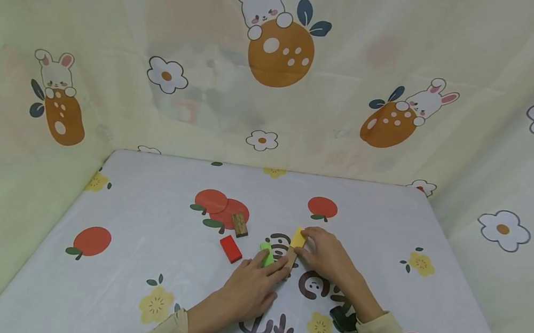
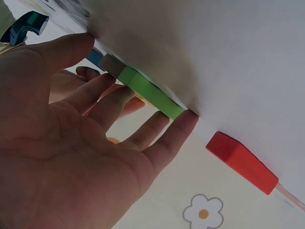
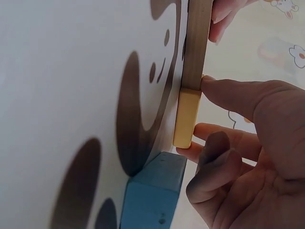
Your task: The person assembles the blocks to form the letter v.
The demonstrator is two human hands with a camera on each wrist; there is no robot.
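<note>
In the head view my left hand [image 1: 248, 288] lies over the near ends of a green block [image 1: 266, 254] and a plain wooden block [image 1: 290, 257]. Its fingertips touch both in the left wrist view, the fingers spread and the thumb free. My right hand [image 1: 328, 255] pinches a yellow block [image 1: 298, 237] along its length, thumb at the joint with the wooden block, a fingertip at the other end. Yellow and wooden blocks meet end to end in the right wrist view. A blue block [image 3: 155, 191] stands close to the yellow one; the head view does not show it.
Left of the green block lie a red block [image 1: 231, 249] and a dark streaked wooden block [image 1: 239, 225]. A dark device [image 1: 343, 319] is strapped at the right wrist. A printed white cloth [image 1: 133, 250] covers the table; patterned curtains [image 1: 194, 116] hang around it.
</note>
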